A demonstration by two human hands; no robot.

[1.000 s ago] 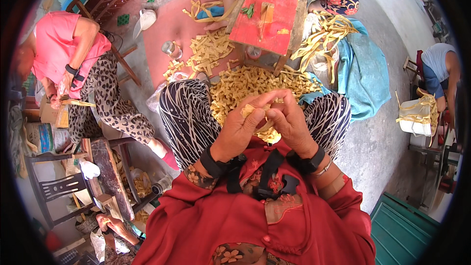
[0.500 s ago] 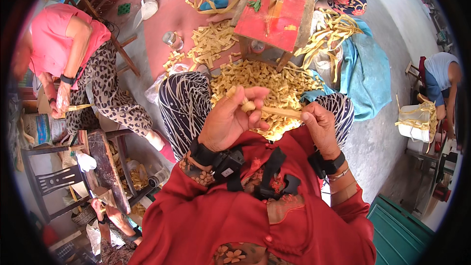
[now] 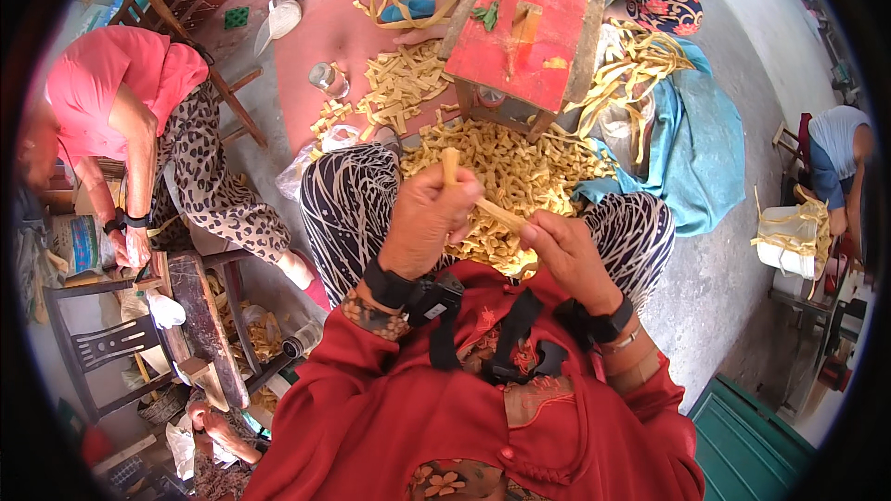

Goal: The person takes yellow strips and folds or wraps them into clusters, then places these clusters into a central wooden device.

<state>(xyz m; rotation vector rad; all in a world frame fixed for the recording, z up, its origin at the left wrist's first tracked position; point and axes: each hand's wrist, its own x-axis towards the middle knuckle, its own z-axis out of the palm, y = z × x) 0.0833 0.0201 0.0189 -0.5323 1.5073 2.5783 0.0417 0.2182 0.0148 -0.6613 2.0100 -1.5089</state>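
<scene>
My left hand (image 3: 429, 221) is closed in a fist round a pale yellow strip (image 3: 501, 214), and one end of it sticks up above the fingers. The other end is pinched between thumb and fingers of my right hand (image 3: 568, 258). Between the two hands the strip runs as a narrow flat band, sloping down to the right. Beneath, on the floor between my knees, spreads a heap of short yellow knotted pieces (image 3: 520, 156).
Beyond the heap stands a low red-topped wooden bench (image 3: 520, 46). Long yellow strips (image 3: 640, 70) hang beside a blue cloth (image 3: 701, 130). A glass jar (image 3: 327, 79) stands on the red mat. A person in pink (image 3: 116, 83) bends at the left; another works far right.
My left hand has gone from spread fingers to a closed grip round the strip. My right hand has moved left and down, nearer to it.
</scene>
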